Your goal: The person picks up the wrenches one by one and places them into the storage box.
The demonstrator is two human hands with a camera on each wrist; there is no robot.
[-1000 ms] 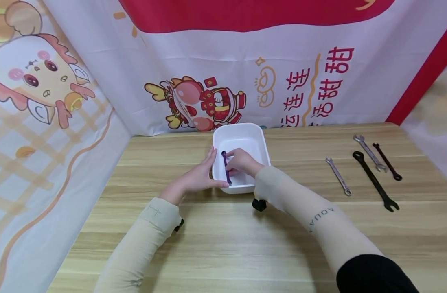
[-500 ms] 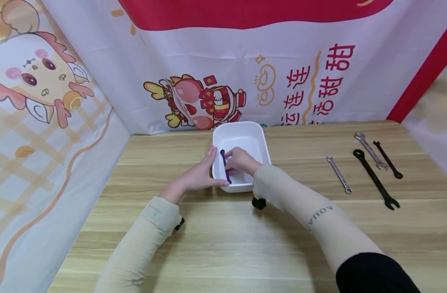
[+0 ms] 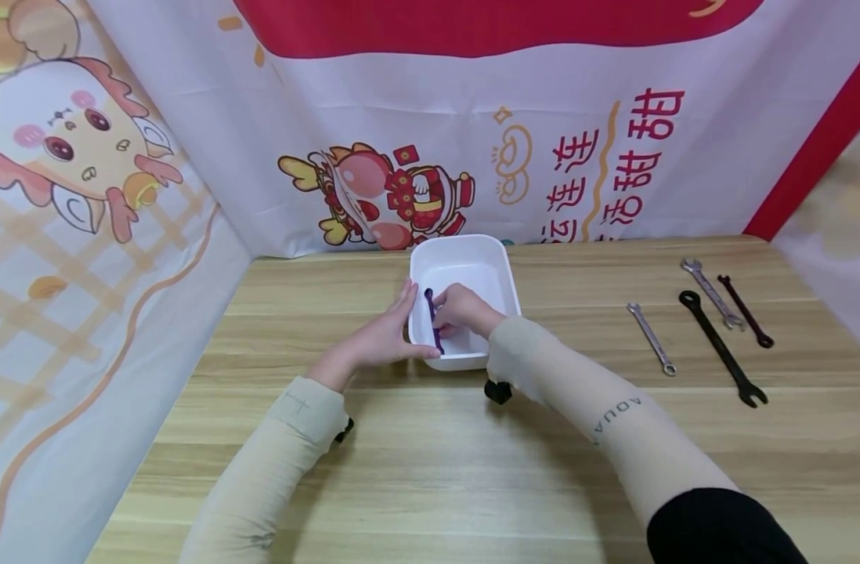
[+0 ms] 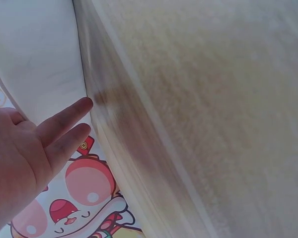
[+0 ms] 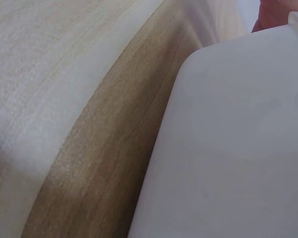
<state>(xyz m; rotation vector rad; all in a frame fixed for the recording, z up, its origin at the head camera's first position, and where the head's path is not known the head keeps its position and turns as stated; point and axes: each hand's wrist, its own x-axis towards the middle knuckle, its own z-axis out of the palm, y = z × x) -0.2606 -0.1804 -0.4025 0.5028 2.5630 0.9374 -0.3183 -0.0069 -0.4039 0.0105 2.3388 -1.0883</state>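
Observation:
A white plastic bin point(image 3: 496, 270) stands on the wooden table near the back curtain. My left hand point(image 3: 381, 337) lies along its left outer wall, fingers straight, thumb at the near rim. In the left wrist view two fingertips of the left hand point(image 4: 44, 144) touch the white wall. Inside the bin my right hand point(image 3: 467, 309) has curled fingers and pinches a purple wrench point(image 3: 431, 305), which lies lengthwise by the left wall. The right fingertips are partly hidden behind the hand. The right wrist view shows mostly the bin's outer side point(image 5: 238, 139).
To the right on the table point(image 3: 416, 470) lie a small silver wrench point(image 3: 652, 339), a long black wrench point(image 3: 722, 348), a larger silver wrench point(image 3: 712, 294) and a thin dark wrench point(image 3: 746, 312). A printed curtain point(image 3: 373, 102) hangs behind the table.
The purple wrench has shifted very slightly toward the bin's left wall since the earliest frame. Both hands stay nearly still; the view itself tilts a little.

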